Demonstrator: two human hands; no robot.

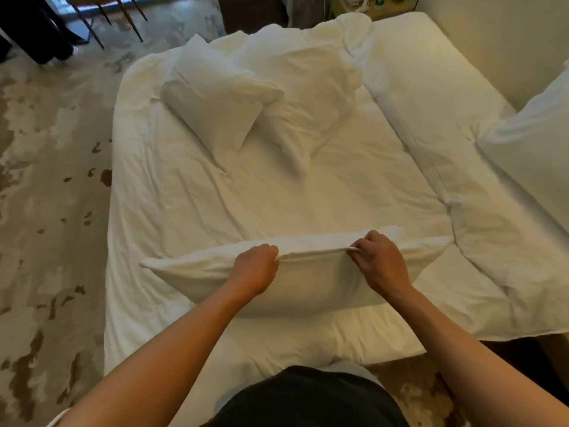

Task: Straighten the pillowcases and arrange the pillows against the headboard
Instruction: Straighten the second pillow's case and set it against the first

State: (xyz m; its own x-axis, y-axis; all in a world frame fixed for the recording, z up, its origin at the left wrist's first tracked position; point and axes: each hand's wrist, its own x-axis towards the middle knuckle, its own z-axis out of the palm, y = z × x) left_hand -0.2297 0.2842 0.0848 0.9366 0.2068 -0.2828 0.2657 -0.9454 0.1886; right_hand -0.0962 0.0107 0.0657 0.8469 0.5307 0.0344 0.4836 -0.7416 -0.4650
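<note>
Pillows on the bed (pixel 191 211), white sheet: three counted in full view, all in white cases. Far left pillow (pixel 215 109) lies at an angle toward the far end, one corner overlapping the second pillow (pixel 301 97), which lies rumpled beside it and runs up against a bunched white duvet (pixel 431 124) along the right side. Third item, the near pillow (pixel 308 285), lies crosswise at the near edge of the bed, directly before the person; its case is creased, with the hem along the top edge pulled into a taut ridge. Hands: two. Left hand (pixel 255 269) has its fingers curled around the hem at the left of the ridge; right hand (pixel 378 260) pinches the same hem at the right, the fabric stretched straight between them. Both forearms bare. Far right edge: one further white cushioned shape (pixel 529 155), partly cut off, whether pillow or bedding cannot be told. Surroundings: patterned beige carpet (pixel 46 211) at left, chair legs (pixel 123 16) at upper left.
</note>
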